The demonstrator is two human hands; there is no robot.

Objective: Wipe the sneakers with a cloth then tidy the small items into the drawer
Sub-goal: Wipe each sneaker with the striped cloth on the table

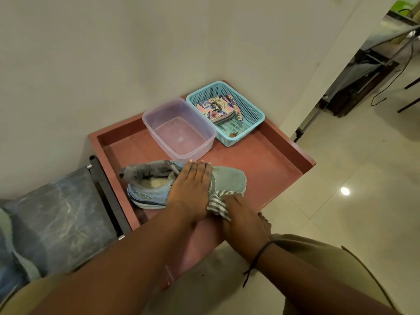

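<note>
A light blue-green sneaker (pixel 229 178) lies on its side on the reddish-brown tabletop (pixel 268 164), toe pointing right. My left hand (pixel 193 185) rests flat across its middle, fingers spread over the laces, pressing it down. My right hand (pixel 241 214) is closed on a grey-and-white striped cloth (pixel 216 204) held against the near side of the toe. A teal mesh basket (pixel 250 110) at the back right holds a floral pouch (pixel 216 108), a dark hair tie and other small items. No drawer is in view.
A clear empty plastic tub (pixel 179 130) stands behind the sneaker, next to the basket. The tabletop has a raised rim and sits against a white wall. A dark chair (pixel 56 214) is on the left. Tiled floor lies to the right.
</note>
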